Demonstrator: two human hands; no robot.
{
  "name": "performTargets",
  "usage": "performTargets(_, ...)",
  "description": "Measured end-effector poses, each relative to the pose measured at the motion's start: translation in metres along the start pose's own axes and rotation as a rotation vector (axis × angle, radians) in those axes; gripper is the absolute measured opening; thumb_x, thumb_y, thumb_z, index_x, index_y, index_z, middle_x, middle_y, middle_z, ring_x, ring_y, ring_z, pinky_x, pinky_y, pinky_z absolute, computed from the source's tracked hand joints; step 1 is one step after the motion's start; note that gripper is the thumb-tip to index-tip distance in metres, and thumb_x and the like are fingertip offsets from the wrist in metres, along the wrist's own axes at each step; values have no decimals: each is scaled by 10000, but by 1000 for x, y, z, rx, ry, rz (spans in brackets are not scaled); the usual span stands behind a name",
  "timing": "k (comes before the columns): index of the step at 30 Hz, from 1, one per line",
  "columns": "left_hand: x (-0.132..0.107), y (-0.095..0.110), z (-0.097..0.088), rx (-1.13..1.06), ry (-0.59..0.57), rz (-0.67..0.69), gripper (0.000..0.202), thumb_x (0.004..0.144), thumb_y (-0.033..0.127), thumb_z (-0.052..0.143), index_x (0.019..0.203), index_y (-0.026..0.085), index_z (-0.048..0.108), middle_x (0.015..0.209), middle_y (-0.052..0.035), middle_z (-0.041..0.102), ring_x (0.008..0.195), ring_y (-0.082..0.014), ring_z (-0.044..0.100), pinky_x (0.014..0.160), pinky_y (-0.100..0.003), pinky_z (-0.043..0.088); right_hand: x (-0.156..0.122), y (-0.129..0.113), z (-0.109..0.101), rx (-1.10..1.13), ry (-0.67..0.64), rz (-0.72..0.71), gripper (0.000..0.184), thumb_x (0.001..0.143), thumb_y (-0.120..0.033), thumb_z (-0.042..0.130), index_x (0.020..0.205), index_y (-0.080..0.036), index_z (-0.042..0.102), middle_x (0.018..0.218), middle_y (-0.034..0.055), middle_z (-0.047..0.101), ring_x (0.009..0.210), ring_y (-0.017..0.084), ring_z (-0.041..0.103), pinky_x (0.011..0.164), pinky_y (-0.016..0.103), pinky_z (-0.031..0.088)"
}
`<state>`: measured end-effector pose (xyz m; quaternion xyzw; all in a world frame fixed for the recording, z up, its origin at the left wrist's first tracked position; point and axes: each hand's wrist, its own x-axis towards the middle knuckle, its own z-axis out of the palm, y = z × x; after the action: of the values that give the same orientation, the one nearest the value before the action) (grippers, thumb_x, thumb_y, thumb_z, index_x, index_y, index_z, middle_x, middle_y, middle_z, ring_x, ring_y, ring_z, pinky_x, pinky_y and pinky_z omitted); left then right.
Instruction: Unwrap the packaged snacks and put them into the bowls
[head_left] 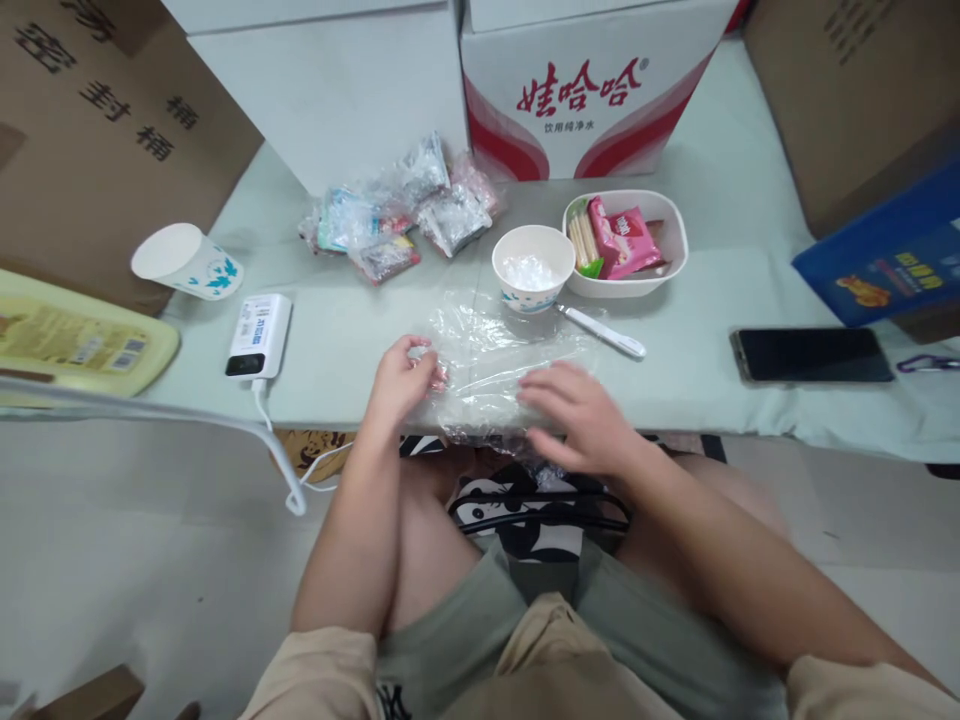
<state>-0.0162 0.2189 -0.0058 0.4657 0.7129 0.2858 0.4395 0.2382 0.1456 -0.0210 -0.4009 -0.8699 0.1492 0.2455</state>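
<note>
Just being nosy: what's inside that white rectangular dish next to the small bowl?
Pink snack packets, a bundle of pale sticks and a green wrapper. Whatever lies beneath the packets is covered.

I note: the flat cloth table cover [360,330] reads plain pale mint green. The white cardboard box [592,90] carries red characters and red curved bands. The white paper cup [187,262] has a teal leaf print. The crinkled plastic film bag [487,360] is clear, colourless. The glossy snack wrapper [626,238] is pink with white lettering. The slab phone [814,355] is black; the brown cardboard carton [97,170] bears black characters.
</note>
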Motion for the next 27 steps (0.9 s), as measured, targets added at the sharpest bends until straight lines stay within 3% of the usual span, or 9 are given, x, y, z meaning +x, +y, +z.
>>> performTargets(2,0,5,3,-70,19,-15,303,777,251,580,1071,204,527,621,21,640,494,-152,611,436,-203,335,-3,-14,6,20,-176,-121,565,817,-388,672,1362,-278,568,1490,81,531,1412,330,432,1182,556,307)
performTargets(5,2,8,2,-120,60,-33,318,784,240,574,1095,206,511,634,25,642,483,-134,592,439,-192,327,-7,-23,18,-65,-319,-103,748,756,-216,741,1454,-323,493,1623,72,348,1495,382,286,1188,614,252)
performTargets(8,4,8,-1,-137,56,-61,357,796,244,576,1142,207,499,656,17,658,456,-117,559,444,-193,333,-8,-17,22,-96,-301,-55,697,800,-71,626,1438,-329,516,1619,62,353,1491,337,318,1183,589,288)
performTargets(13,6,6,-5,-143,43,-68,378,805,232,578,1169,201,479,674,7,669,439,-105,534,441,-194,342,-7,2,16,98,-181,-42,385,922,-130,476,1243,-253,648,1436,86,595,1286,221,594,1072,466,480)
performTargets(17,7,3,-6,-127,40,-47,354,822,219,566,1165,205,480,670,5,668,435,-107,538,439,-198,348,-4,7,5,222,-37,14,244,927,-169,476,1011,-252,690,1277,69,704,1211,217,646,998,442,540)
performTargets(20,7,2,-8,-128,43,-31,333,833,204,558,1156,213,480,673,11,667,421,-100,517,443,-206,353,-6,9,-4,229,5,23,325,858,-150,493,1116,-252,663,1320,78,675,1262,239,608,1056,482,493)
performTargets(24,9,1,-9,-157,43,-40,325,829,186,573,1142,220,492,679,9,664,401,-91,486,430,-213,314,-15,12,-2,47,-217,-5,608,767,-204,634,1367,-280,561,1539,88,479,1451,347,390,1157,611,325)
performTargets(27,11,-1,-8,-164,43,-38,332,831,195,589,1147,229,493,699,-3,671,420,-98,515,436,-214,315,-18,12,9,-91,-274,51,720,760,-166,699,1435,-318,500,1591,74,405,1474,362,344,1160,613,320)
